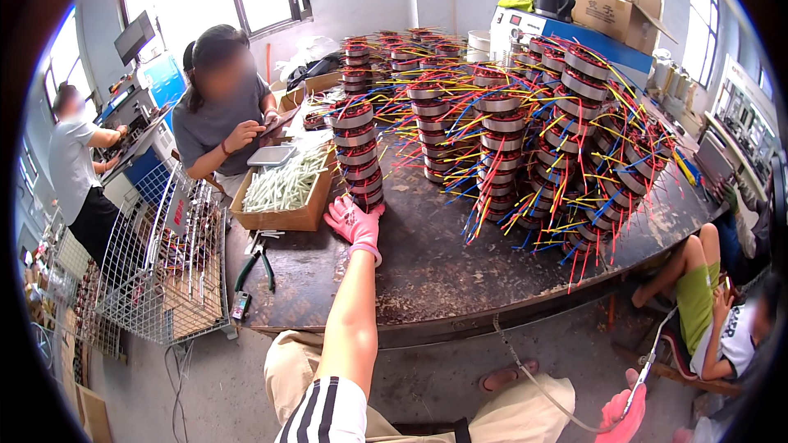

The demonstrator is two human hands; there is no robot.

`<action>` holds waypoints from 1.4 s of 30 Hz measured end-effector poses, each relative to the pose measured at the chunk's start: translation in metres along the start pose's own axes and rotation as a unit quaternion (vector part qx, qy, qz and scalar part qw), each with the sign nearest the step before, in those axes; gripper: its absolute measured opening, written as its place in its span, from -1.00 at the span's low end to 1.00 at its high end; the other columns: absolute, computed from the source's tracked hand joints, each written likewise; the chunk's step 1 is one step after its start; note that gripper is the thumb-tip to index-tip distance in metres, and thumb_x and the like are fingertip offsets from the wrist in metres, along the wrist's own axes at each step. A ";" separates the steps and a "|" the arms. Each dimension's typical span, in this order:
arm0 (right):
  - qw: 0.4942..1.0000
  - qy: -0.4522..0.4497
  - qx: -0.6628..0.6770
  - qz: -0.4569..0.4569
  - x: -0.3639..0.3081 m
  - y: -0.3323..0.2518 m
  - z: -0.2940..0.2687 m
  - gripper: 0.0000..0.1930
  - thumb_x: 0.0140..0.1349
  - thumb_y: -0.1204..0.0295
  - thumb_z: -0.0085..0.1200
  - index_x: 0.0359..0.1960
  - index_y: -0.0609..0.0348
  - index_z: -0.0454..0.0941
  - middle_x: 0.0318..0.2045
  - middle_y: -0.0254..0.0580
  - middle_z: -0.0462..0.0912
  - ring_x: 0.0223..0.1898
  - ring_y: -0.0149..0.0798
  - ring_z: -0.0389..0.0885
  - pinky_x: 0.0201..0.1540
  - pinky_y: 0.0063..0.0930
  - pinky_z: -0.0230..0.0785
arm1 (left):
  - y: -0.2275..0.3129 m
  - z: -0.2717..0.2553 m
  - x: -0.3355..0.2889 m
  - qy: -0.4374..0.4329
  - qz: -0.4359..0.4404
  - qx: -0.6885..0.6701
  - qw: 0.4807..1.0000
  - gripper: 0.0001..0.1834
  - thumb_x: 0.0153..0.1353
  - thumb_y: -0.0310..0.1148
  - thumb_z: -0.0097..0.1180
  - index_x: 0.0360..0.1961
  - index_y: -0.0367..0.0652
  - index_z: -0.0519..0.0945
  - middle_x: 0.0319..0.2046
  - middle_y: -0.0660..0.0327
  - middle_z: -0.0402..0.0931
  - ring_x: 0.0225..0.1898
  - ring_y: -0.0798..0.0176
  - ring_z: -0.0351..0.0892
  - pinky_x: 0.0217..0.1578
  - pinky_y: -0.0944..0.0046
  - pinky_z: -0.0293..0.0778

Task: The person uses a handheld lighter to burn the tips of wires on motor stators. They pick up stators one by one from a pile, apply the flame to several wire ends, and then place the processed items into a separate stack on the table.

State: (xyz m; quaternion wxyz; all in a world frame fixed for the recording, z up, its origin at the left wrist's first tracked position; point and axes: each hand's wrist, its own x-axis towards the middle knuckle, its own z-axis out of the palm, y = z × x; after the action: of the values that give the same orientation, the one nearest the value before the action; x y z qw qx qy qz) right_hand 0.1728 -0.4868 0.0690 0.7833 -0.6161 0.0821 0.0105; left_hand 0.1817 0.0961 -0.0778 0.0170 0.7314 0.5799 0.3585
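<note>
My left hand (355, 223), in a pink glove, reaches to the foot of a stack of wound motor stators (355, 152). Its fingers are spread beside the lowest stator and seem to touch it; I cannot see a grip around it. Down at the lower right, my right hand (625, 412), also gloved in pink, is closed on a slim metal tool with a hose (648, 365). More stator stacks (502, 143) stand to the right on the dark table (419, 283), bristling with red, blue and yellow wires.
A cardboard box of pale tubes (287, 184) is left of my left hand, with pliers (256, 269) nearer the edge. Across sits a person (222, 107); another stands far left (78, 156). A seated person (710, 303) is at right. A wire cart (164, 262) flanks the table.
</note>
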 end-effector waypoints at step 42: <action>0.999 0.049 0.018 0.002 0.041 -0.002 0.003 -0.46 0.39 0.20 -0.15 0.20 0.46 0.24 -0.72 -0.50 0.12 -0.73 -0.58 0.04 -0.68 -0.66 -0.11 | 0.100 0.059 0.046 0.001 0.321 -0.195 0.927 -0.34 0.04 -0.38 0.18 0.20 -0.27 0.29 0.14 -0.04 0.36 0.19 -0.07 0.30 0.23 0.07 0.18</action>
State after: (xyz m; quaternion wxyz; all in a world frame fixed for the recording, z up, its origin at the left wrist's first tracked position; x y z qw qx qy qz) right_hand 0.2137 -0.4878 0.0658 0.7893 -0.6015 0.1221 -0.0193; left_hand 0.3006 0.1264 -0.0549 0.0426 0.8604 0.2326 0.4514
